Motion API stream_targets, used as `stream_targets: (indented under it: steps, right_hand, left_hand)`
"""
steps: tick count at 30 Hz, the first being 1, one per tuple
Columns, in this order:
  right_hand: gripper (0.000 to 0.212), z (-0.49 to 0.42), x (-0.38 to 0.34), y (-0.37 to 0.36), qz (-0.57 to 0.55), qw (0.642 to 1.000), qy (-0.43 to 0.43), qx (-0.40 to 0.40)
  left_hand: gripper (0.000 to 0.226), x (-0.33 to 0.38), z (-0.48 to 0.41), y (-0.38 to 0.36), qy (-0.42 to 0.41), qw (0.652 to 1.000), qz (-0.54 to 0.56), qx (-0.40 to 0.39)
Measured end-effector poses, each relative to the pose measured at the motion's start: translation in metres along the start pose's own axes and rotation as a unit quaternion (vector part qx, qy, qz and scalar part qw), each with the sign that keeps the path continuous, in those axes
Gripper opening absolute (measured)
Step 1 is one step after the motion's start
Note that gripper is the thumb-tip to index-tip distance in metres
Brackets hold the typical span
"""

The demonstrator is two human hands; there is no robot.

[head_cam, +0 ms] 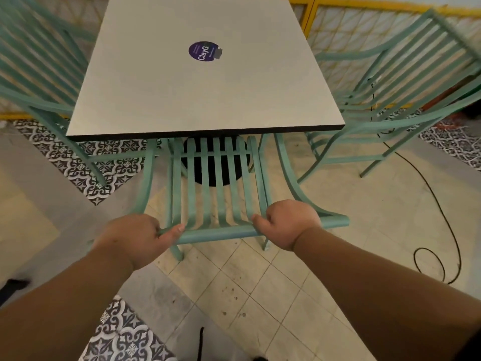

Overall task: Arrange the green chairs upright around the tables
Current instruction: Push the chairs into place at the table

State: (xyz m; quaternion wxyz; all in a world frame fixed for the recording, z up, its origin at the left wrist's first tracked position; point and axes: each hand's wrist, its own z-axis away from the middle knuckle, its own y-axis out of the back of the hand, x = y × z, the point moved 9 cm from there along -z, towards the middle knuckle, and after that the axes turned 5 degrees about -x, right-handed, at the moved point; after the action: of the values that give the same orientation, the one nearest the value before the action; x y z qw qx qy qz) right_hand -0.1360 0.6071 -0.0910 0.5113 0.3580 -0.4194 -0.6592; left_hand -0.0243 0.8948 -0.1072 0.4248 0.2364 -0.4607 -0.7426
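Gripping the top rail (218, 233) of the near chair (210, 188), both hands are holding it from behind in the head view. The left hand (135, 238) is curling round the rail's left end with the thumb lying along its front, and the right hand (289, 222) is clenching round it toward the right end. This chair is standing on its legs at the near side of the table (208, 100), its seat slats reaching just under the dark table edge.

A left chair (39, 82) is standing beside the table's left edge and a right chair (390, 100) beside its right edge. Both are looking upright, though blur is softening their outlines. The table's far side is lying out of sight, so whether a chair is sitting there cannot be told.

Judging by this, three places are looking settled or nearly so. Only a last nudge and letting go seem to be remaining for the near one, and no other tables are showing.

A purple sticker (204, 51) is sitting on the tabletop, a black cable (426, 183) is trailing over the floor at the right, and a yellow fence (364, 3) is running behind.
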Motion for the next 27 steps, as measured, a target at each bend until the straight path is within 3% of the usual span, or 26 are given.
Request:
stream_targets:
  steps: [6,16,20,23,27]
  right_hand:
    - [0.077,-0.008,0.002,0.001,0.008,1.0,0.008,-0.002]
    - [0.077,-0.017,0.001,0.004,0.012,0.999,-0.012,-0.035]
    - [0.074,0.002,-0.006,0.007,0.005,0.99,-0.126,-0.054]
    - [0.063,0.034,-0.019,0.009,-0.095,0.984,-0.145,-0.046]
    - [0.049,0.095,0.001,0.057,-0.173,0.966,-0.186,0.043]
  left_hand:
    - [0.1,0.001,-0.007,0.009,0.001,1.0,-0.012,0.003]
    - [0.107,-0.001,-0.016,0.013,0.008,1.0,0.006,0.023]
    - [0.108,-0.005,-0.014,0.011,0.001,0.999,0.039,-0.034]
    - [0.087,-0.003,-0.008,0.015,0.01,0.997,0.038,-0.066]
    - [0.053,0.042,0.013,0.077,-0.094,0.992,0.077,0.035]
